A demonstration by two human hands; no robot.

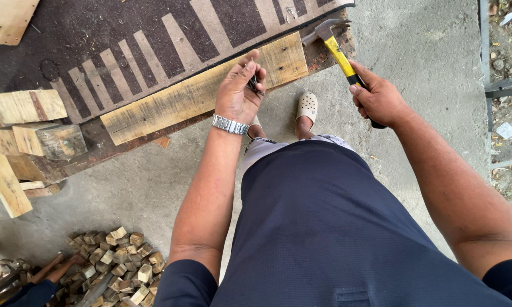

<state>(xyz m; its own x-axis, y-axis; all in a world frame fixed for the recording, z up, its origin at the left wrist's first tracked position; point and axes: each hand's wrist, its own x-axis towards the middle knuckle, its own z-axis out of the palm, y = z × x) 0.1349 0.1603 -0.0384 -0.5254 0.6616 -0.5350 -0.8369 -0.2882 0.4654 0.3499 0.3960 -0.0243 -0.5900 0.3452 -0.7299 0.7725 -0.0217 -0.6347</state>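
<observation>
Concrete floor w/ plank (202,91): left hand (239,91) pinches nails (254,82), right hand (378,99) grips hammer (338,51).

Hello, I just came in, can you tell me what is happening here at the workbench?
A person stands at a low work surface, looking down. The left hand pinches a few nails over a long pale wooden plank that lies on a dark mat. The right hand holds a claw hammer with a yellow and black handle, raised beside the plank. Wooden blocks sit at the left, and a pile of small wood offcuts lies on the concrete floor.
</observation>
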